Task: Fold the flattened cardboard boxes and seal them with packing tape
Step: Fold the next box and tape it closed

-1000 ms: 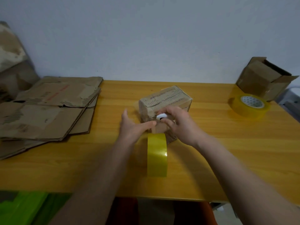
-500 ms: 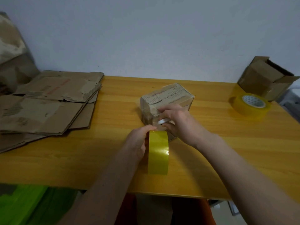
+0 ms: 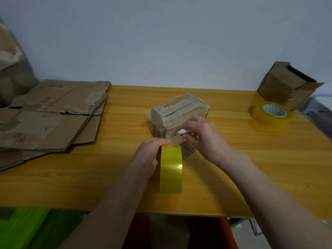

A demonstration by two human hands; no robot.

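Since a second ago our left hand (image 3: 149, 155) has left the box's side and come down onto the standing roll of yellow packing tape (image 3: 171, 169), gripping it at its top edge, fingers curled round the rim. Our right hand (image 3: 201, 137) has barely shifted; it pinches a small white object (image 3: 183, 131), probably a cutter, against the near end of the small folded cardboard box (image 3: 179, 112). The box sits mid-table on the wooden table (image 3: 107, 177), touching the tape strip drawn from the roll.

We judge the step to be severing the tape at the box end. The strip between roll and box looks short and taut: if we pull the roll back before the cut is clean, the fresh seal may peel off the worn cardboard. A slack strip could fold onto itself.

The stack of flattened boxes (image 3: 50, 115) waits at left; a spare tape roll (image 3: 271, 114) and an open box (image 3: 287, 85) sit far right.
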